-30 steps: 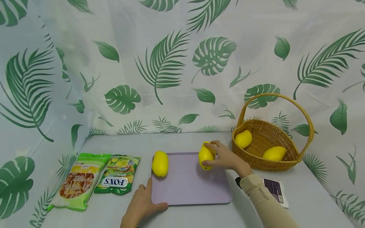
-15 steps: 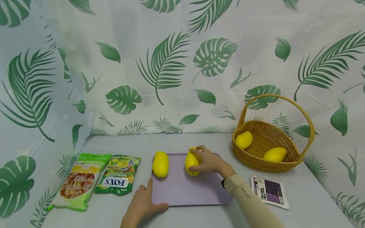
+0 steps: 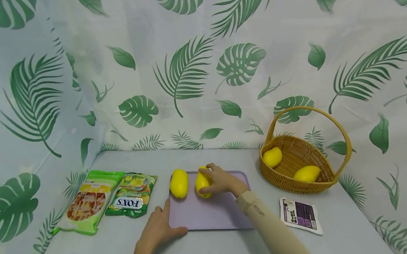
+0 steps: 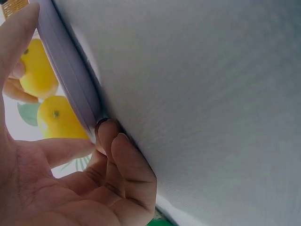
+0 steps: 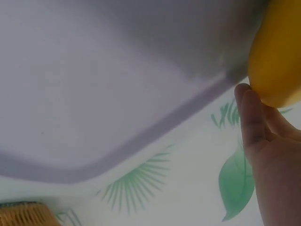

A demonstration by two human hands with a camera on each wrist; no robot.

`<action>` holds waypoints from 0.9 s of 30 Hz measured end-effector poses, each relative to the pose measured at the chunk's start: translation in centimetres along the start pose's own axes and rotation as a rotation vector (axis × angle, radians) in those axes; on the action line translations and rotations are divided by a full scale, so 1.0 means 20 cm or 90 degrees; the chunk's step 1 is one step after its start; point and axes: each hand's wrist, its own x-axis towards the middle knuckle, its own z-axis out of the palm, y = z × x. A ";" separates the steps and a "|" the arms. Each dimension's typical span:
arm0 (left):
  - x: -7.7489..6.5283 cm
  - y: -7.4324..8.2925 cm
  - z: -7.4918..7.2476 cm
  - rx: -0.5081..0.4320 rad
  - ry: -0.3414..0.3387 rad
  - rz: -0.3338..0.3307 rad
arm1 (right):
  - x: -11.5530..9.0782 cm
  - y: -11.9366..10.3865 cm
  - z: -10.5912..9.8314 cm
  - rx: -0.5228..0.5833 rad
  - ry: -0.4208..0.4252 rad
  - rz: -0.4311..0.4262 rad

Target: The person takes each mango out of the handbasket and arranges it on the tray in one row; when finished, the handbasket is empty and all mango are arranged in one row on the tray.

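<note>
In the head view a lilac tray (image 3: 218, 217) lies on the table. My left hand (image 3: 157, 228) grips its near left corner, thumb along the front edge and index finger against the left side; the left wrist view shows the other fingers (image 4: 134, 174) curled beside the rim. My right hand (image 3: 222, 181) holds a yellow mango (image 3: 202, 183) over the tray's left half, thumb on the near side and fingertips at the far end. Just left of it, a second mango (image 3: 179, 184) lies at the tray's left edge. The right wrist view shows the held mango (image 5: 277, 56) against the fingertips.
At the right stands a wicker basket (image 3: 290, 184) with a tall handle, holding two mangoes (image 3: 307, 174). In front of it lies a white and purple packet (image 3: 300, 215). Left of the tray are a green FOX'S bag (image 3: 131, 194) and a larger green-edged food bag (image 3: 89, 201). A leaf-print curtain hangs behind.
My right hand has moved the mango leftward across the tray, from its right side to near the other mango. The purple packet has come into full view. The left hand stays at the corner.
</note>
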 end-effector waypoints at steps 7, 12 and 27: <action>0.00 -0.01 0.00 -0.004 -0.001 0.003 | 0.04 -0.06 0.00 -0.013 -0.018 -0.003; 0.01 -0.01 0.01 -0.008 -0.001 0.006 | 0.07 -0.07 0.01 -0.032 -0.024 -0.010; 0.01 -0.01 0.01 0.011 0.001 0.009 | 0.08 -0.09 0.02 -0.053 -0.019 -0.006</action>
